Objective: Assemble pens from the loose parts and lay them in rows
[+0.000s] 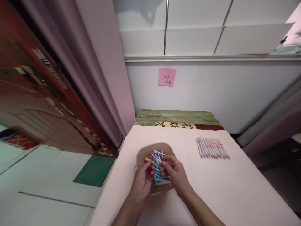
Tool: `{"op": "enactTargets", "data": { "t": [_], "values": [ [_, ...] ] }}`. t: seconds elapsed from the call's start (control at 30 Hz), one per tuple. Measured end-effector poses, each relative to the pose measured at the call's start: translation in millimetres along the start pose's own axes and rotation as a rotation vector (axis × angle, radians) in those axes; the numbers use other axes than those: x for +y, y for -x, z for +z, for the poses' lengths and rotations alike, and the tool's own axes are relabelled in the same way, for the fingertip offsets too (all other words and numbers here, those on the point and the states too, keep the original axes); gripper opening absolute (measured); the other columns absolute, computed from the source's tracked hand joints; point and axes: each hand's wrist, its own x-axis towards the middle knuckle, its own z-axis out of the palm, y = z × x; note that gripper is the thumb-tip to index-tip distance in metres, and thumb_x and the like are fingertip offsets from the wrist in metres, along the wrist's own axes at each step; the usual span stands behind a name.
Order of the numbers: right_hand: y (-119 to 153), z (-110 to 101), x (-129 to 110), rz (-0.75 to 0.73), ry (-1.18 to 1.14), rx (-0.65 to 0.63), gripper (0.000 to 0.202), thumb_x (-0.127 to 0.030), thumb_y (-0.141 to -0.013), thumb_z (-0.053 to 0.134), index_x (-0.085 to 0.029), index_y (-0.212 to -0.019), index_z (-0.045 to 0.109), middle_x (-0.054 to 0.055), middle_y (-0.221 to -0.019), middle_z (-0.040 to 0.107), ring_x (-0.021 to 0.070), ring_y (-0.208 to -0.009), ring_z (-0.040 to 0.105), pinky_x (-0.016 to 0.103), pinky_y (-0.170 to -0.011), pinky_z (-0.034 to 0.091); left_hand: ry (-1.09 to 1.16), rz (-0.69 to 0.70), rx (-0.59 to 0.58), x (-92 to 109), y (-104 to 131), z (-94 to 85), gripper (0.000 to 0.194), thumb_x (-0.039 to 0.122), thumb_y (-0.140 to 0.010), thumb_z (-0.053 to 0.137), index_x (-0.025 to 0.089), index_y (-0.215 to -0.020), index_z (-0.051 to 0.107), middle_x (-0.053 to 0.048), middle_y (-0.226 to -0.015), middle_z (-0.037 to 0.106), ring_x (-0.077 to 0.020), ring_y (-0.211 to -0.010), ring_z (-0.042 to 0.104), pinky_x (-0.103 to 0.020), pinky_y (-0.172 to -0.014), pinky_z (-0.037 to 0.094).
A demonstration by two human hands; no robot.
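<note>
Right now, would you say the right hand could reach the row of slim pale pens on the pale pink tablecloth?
Probably yes: only pink tablecloth shows between the right hand and the pens, though that hand seems busy over the beige rounded container.

Square pink paper note (166, 72), handwritten in dark ink: "357".
The number is standing on the note's upper line; the note is clinging to the smooth, pale wall (202, 91) below a long, light-coloured horizontal ledge (202, 58). Lower right, smaller handwritten characters (168, 83) are forming a second line, too small for sure reading.
</note>
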Motion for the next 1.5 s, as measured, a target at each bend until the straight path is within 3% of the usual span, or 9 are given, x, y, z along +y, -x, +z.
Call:
{"op": "enactTargets", "data": {
  "t": [0.1,0.27,0.43,0.53,0.67,0.97,1.17,1.33,1.5],
  "values": [
    [0,-1,-1,-0.079,0.083,-0.008,0.041,-0.050,-0.068,0.073,-0.018,-0.085,0.055,-0.002,-0.067,0.064,0.0089,-0.050,0.057,0.019,-0.046,0.048,-0.093,0.002,-0.057,0,6,5.0,0.015,0.008,-0.066,0.070,0.013,-0.075,0.060,0.000,-0.065,0.061,-0.0065,-0.049,0.052,-0.015,-0.040,0.038],
    [-1,0,-4,-0.024,0.133,-0.098,0.040,-0.056,-0.072,0.066,-0.017,-0.078,0.057,-0.005,-0.057,0.059,0.0065,-0.039,0.050,0.016,-0.036,0.039,-0.311,0.027,-0.165,-4,14,17.4,0.024,0.022,-0.065,0.075,0.012,-0.085,0.066,0.002,-0.054,0.056,-0.0062,-0.043,0.047,-0.016,-0.040,0.034],
    [-2,-5,-9,-0.013,0.183,-0.112,0.041,-0.058,-0.074,0.064,-0.017,-0.071,0.059,-0.006,-0.051,0.055,0.0052,-0.034,0.042,0.016,-0.032,0.032,-0.439,0.126,-0.092,-6,12,17.0,0.026,0.026,-0.061,0.079,0.011,-0.080,0.069,0.003,-0.049,0.053,-0.0051,-0.041,0.043,-0.016,-0.038,0.031],
    [0,-8,-13,-0.012,0.148,-0.135,0.040,-0.055,-0.076,0.062,-0.016,-0.078,0.064,-0.004,-0.057,0.058,0.0067,-0.044,0.050,0.017,-0.040,0.040,-0.417,0.148,-0.068,-3,11,16.3,0.025,0.027,-0.061,0.079,0.011,-0.077,0.069,0.003,-0.049,0.054,-0.0051,-0.041,0.043,-0.016,-0.039,0.031],
    [3,-8,-18,-0.041,0.097,-0.102,0.036,-0.046,-0.070,0.073,-0.016,-0.088,0.063,-0.001,-0.070,0.064,0.0088,-0.056,0.057,0.020,-0.051,0.048,-0.392,0.139,-0.073,0,11,18.1,0.023,0.028,-0.064,0.078,0.011,-0.076,0.066,0.003,-0.048,0.051,-0.0052,-0.042,0.042,-0.016,-0.040,0.032],
    [0,-8,-17,-0.109,0.150,-0.070,0.032,-0.048,-0.077,0.065,-0.017,-0.085,0.056,0.001,-0.071,0.066,0.0105,-0.054,0.058,0.021,-0.049,0.049,-0.350,0.101,-0.078,2,11,19.3,0.024,0.027,-0.066,0.077,0.011,-0.080,0.066,0.003,-0.050,0.052,-0.0041,-0.043,0.041,-0.015,-0.040,0.029],
    [-4,-14,-15,-0.462,0.630,0.016,0.022,-0.033,-0.080,0.064,-0.020,-0.097,0.070,0.005,-0.086,0.067,0.0125,-0.064,0.060,0.023,-0.058,0.049,-0.335,0.060,-0.094,7,11,16.5,0.025,0.028,-0.067,0.077,0.011,-0.082,0.065,0.004,-0.049,0.050,-0.0028,-0.042,0.039,-0.013,-0.039,0.027],
    [-2,-9,-19,-0.615,0.734,0.013,0.012,-0.026,-0.084,0.061,-0.022,-0.087,0.071,0.003,-0.078,0.068,0.0142,-0.070,0.063,0.024,-0.064,0.050,-0.207,-0.021,-0.141,3,11,19.2,0.019,0.021,-0.069,0.076,0.010,-0.077,0.064,0.004,-0.056,0.050,-0.0020,-0.045,0.042,-0.012,-0.038,0.028],
    [12,-11,-31,-0.796,0.825,0.105,0.009,-0.020,-0.085,0.057,-0.020,-0.087,0.066,0.003,-0.079,0.066,0.0127,-0.068,0.061,0.023,-0.062,0.048,0.119,-0.124,-0.134,4,8,16.1,0.010,0.007,-0.072,0.069,0.009,-0.080,0.064,-0.004,-0.075,0.062,-0.0068,-0.059,0.055,-0.015,-0.047,0.043]
  ]
}}
